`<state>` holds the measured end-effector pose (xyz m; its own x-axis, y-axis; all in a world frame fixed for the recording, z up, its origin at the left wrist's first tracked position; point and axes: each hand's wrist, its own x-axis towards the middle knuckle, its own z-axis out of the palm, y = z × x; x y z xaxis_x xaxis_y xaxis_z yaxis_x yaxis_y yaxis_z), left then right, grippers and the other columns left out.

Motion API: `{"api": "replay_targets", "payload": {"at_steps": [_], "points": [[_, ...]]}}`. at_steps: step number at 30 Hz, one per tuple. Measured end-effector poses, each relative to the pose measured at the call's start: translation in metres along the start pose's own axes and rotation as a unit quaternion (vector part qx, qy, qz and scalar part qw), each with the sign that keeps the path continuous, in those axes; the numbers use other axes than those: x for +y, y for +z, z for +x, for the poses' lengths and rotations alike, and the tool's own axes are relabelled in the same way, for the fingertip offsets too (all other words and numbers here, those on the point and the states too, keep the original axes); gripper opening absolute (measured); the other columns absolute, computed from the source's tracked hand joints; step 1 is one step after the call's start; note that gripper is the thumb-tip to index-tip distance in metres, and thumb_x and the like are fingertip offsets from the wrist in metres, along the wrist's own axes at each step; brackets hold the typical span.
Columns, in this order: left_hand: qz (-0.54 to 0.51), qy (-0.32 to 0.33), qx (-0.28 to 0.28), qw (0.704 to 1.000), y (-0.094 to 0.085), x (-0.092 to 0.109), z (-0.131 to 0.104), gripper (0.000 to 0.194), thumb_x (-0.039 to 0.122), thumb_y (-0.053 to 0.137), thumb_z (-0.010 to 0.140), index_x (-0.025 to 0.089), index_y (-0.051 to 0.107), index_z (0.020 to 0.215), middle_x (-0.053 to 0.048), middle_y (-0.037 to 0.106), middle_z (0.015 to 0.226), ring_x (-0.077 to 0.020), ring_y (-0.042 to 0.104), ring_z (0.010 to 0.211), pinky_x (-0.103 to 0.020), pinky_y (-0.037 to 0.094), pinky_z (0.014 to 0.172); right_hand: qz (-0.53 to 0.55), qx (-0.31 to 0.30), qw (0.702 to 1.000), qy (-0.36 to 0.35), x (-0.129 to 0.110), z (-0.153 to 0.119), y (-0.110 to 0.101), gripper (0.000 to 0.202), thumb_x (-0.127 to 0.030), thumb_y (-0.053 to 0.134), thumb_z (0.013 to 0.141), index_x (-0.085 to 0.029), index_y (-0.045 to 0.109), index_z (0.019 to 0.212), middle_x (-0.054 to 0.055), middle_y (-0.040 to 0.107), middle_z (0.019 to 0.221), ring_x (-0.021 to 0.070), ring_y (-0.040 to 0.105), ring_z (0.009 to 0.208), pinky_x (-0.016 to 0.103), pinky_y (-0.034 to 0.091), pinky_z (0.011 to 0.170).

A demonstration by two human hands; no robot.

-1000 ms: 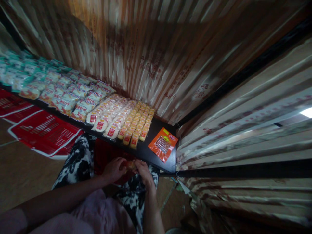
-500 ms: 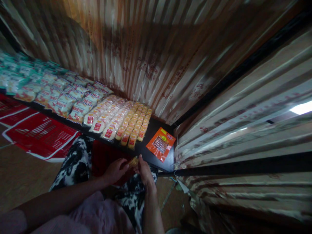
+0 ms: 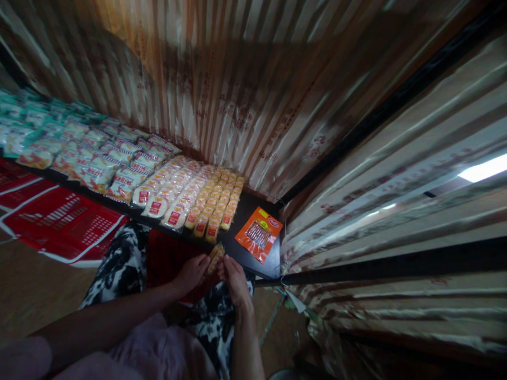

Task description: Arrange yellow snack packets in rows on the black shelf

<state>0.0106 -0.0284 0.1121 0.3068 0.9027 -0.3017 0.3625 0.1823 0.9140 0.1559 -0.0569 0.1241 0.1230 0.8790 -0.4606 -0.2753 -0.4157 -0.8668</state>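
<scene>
Between my two hands, over my lap, is a small yellow-brown packaged snack [image 3: 216, 257] in a clear wrapper. My left hand [image 3: 194, 273] grips its left side with thumb and fingers. My right hand [image 3: 233, 274] pinches it at the right edge. Just beyond, on the black shelf [image 3: 246, 211], rows of similar yellow wrapped snacks [image 3: 214, 206] lie lined up. Beside them are rows of round white wrapped crackers [image 3: 175, 215]. An orange packet [image 3: 259, 234] with a clear window lies to the right of the rows.
White snack bags [image 3: 127, 182] and green bags [image 3: 37, 116] fill the shelf's left part. A red bag with white trim [image 3: 67, 224] lies on the floor at left. Wrinkled plastic-covered walls [image 3: 245, 113] with dark metal bars [image 3: 368, 274] stand behind and to the right.
The snack in my hands has turned more upright and shows more of its face. My hands stay close together in nearly the same place. The view has shifted slightly.
</scene>
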Motion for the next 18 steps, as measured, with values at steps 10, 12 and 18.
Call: {"api": "replay_targets", "payload": {"at_steps": [10, 12, 18], "points": [[-0.185, -0.074, 0.008, 0.980, 0.010, 0.012, 0.008, 0.033, 0.048, 0.048, 0.075, 0.017, 0.058, 0.070, 0.001, 0.059, 0.064, -0.0146, 0.052, 0.065, -0.024, 0.040, 0.060, -0.036, 0.018, 0.998, -0.046, 0.001, -0.001, -0.005, 0.038, -0.052, 0.066, 0.067, -0.019, 0.065, 0.087, -0.004, 0.055, 0.061, 0.0107, 0.049, 0.054, 0.022, 0.040, 0.053], [-0.213, -0.089, 0.013, 0.973, 0.011, 0.016, 0.008, 0.033, 0.048, 0.051, 0.073, 0.016, 0.059, 0.071, 0.001, 0.059, 0.063, -0.0138, 0.052, 0.063, -0.024, 0.040, 0.060, -0.036, 0.017, 0.998, -0.052, 0.000, -0.002, -0.006, 0.038, -0.051, 0.066, 0.069, -0.019, 0.065, 0.089, -0.003, 0.056, 0.062, 0.0109, 0.051, 0.055, 0.022, 0.040, 0.055], [-0.301, -0.149, 0.002, 0.942, 0.014, 0.026, 0.007, 0.031, 0.045, 0.056, 0.070, 0.015, 0.061, 0.076, 0.002, 0.062, 0.061, -0.0132, 0.056, 0.056, -0.024, 0.041, 0.054, -0.023, 0.026, 0.996, -0.081, -0.006, -0.005, -0.006, 0.037, -0.047, 0.068, 0.069, -0.018, 0.062, 0.091, -0.003, 0.059, 0.063, 0.0103, 0.052, 0.055, 0.022, 0.040, 0.055]]}}
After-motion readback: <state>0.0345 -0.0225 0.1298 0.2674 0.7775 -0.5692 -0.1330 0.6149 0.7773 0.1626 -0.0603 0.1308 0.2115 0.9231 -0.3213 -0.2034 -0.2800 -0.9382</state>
